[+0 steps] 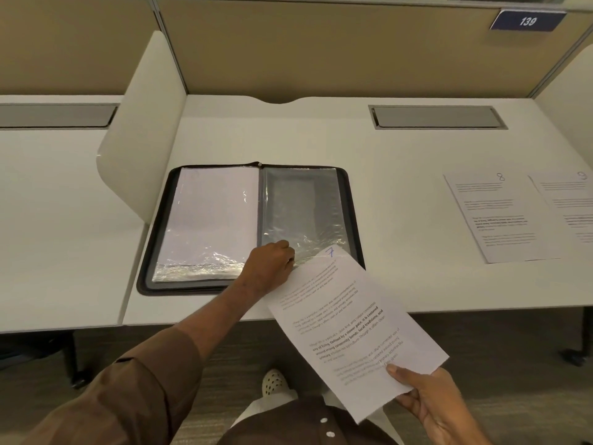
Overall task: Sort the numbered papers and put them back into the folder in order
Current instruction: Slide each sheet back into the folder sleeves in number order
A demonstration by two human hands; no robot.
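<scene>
A black zip folder (352, 200) lies open on the white desk, with clear plastic sleeves inside. The left sleeve (208, 216) holds a white sheet; the right sleeve (301, 207) looks empty. My left hand (271, 268) pinches the near edge of the right sleeve. My right hand (430, 403) grips the bottom corner of the paper marked 7 (346, 326), which is tilted with its top corner at the sleeve's near edge. Papers marked 8 (500, 216) and 9 (571, 207) lie flat at the right of the desk.
A white curved divider (144, 139) stands left of the folder, with a neighbouring desk beyond it. A grey cable hatch (438, 117) sits at the back right. A tan partition with a sign reading 139 (528, 20) rises behind the desk. The desk's front edge runs below the folder.
</scene>
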